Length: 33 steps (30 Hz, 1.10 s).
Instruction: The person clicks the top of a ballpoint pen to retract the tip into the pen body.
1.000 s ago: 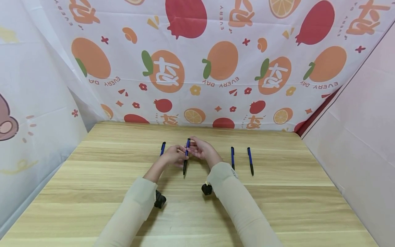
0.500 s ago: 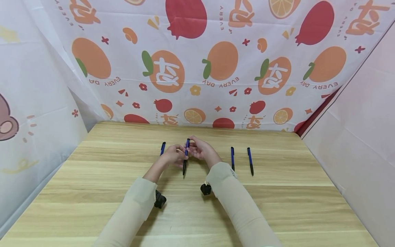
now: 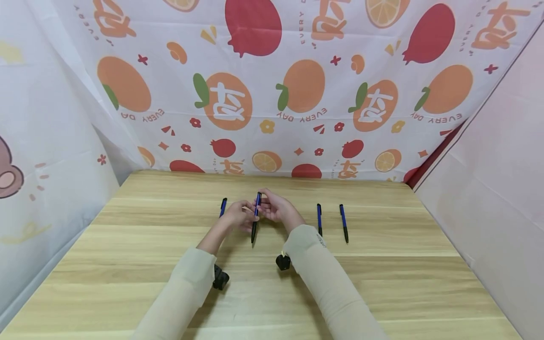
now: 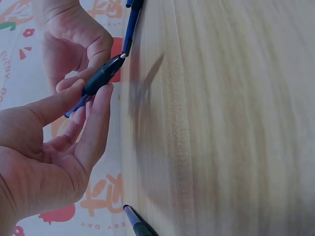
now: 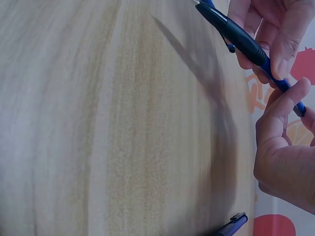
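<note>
A blue ballpoint pen (image 3: 254, 231) with a black grip is held above the table, its tip pointing down toward the person. My left hand (image 3: 238, 215) pinches it around the middle, thumb on one side and fingers on the other. At the pen's top end, my right hand (image 3: 275, 206) holds on with bent fingers. In the left wrist view a small pale point shows at the tip of the pen (image 4: 103, 76). The right wrist view has my right hand (image 5: 285, 162) with its index finger against the blue barrel and the thumb by the end.
One blue pen (image 3: 223, 206) lies left of the hands, partly hidden by the left one. To the right lie a second pen (image 3: 319, 219), partly behind the sleeve, and a third pen (image 3: 344, 224). A fruit-patterned cloth (image 3: 272, 94) hangs behind the wooden table (image 3: 382, 293).
Both hands and the pen keep almost the same pose. Only the head view has shifted slightly.
</note>
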Motion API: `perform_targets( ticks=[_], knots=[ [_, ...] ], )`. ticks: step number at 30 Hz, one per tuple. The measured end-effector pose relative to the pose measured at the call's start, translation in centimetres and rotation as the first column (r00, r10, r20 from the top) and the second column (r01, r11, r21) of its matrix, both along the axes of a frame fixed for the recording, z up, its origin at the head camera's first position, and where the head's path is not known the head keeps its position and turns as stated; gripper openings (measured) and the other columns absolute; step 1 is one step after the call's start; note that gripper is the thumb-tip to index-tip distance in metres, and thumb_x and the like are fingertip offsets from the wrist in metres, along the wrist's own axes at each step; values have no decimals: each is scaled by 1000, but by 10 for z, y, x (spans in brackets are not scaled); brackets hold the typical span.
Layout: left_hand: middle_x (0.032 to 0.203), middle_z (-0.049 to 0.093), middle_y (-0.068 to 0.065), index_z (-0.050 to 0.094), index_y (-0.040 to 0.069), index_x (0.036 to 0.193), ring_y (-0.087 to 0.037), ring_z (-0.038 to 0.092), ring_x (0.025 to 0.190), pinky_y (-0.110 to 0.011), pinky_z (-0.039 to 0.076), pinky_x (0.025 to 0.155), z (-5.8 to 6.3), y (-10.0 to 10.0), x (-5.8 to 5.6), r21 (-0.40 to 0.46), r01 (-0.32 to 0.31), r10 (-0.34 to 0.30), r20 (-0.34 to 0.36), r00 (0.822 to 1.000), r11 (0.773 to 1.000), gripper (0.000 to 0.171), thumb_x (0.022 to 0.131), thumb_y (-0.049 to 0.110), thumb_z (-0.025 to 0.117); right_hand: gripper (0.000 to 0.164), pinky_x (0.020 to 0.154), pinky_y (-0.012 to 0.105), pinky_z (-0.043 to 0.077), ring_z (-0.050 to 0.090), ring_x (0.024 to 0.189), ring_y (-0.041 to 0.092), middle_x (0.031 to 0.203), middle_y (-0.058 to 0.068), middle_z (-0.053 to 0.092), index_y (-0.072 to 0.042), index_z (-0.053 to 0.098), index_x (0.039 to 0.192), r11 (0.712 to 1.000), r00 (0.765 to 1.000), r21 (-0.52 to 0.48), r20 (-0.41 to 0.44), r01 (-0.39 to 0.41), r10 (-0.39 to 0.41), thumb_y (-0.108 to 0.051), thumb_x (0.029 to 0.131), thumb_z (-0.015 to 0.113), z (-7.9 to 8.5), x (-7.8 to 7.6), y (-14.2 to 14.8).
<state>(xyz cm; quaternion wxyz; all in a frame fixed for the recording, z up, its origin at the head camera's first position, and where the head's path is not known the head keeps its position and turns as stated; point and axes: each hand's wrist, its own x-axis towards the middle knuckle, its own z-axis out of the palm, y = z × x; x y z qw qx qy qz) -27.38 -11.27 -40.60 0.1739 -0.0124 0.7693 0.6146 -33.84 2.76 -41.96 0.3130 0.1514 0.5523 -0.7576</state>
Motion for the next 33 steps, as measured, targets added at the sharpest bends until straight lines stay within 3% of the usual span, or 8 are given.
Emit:
perform_targets(
  ticks=[6, 19, 33],
  knots=[
    [97, 61, -21, 45, -7, 109, -26, 62, 73, -44, 54, 71, 3, 1, 3, -5, -13, 13, -2, 1000, 1000, 29, 85, -6, 60, 32, 50, 14, 49, 56, 53, 8, 76, 6, 63, -1, 60, 87, 1000, 1000, 10, 5, 11, -11, -33, 91, 55, 2, 1, -2],
    [99, 61, -22, 46, -7, 109, -25, 61, 74, -43, 54, 71, 5, 1, 5, -9, -28, 28, 0, 1000, 1000, 28, 84, -7, 60, 31, 51, 14, 49, 56, 53, 8, 73, 6, 63, -3, 60, 80, 1000, 1000, -5, 5, 22, -22, -30, 91, 55, 3, 3, -2],
    [95, 61, -19, 47, -6, 108, -23, 60, 73, -41, 55, 68, 5, 3, 3, -22, -32, 32, 0, 999, 999, 28, 84, -7, 61, 29, 50, 14, 49, 55, 50, 8, 69, 5, 62, -2, 60, 83, 999, 1000, -19, 9, 25, -25, -29, 92, 53, 4, 3, -2]
  ],
)
